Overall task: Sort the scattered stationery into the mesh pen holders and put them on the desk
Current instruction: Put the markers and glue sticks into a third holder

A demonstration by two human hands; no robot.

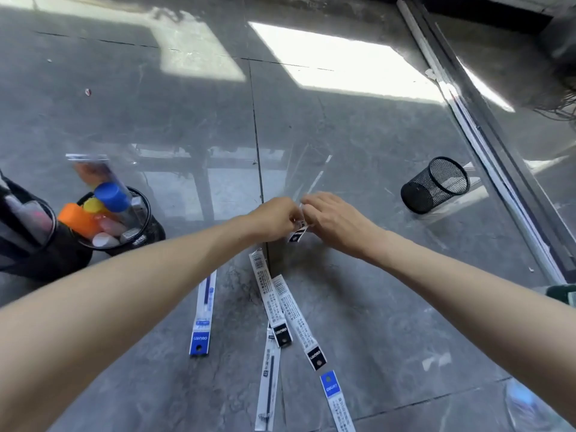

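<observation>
1. We find the left hand (276, 218) and right hand (335, 218) meeting over the middle of the floor (358, 291). Both have their fingers curled in and pinch one packet (297, 236) between them. Only its dark-labelled end shows below the fingers.
2. The loose packets (271, 304), five by our count, lie flat toward the floor's near edge. Three of them overlap, and none touches a hand.
3. The empty holder (436, 185) lies on its side near the floor's right edge, beside the rail (486, 145) and well apart from the hands.
4. The full holder (137, 226) stands upright near the left edge, crowded with coloured items. A dark container (25, 238) just beside it is partly cut off, so we cannot tell what it is.
5. No desk is in view. We judge the sorting part done, with the packets not yet collected.
6. Risks, in our judgement:
   - The thin, glossy packet may slip from so light a pinch.
   - The empty holder, lying on its round side, may roll if loaded before it is stood up.
   - Lifting one of the overlapping packets may drag its neighbours.
   - Long packets added to the crowded full holder may topple out when it is carried.
</observation>
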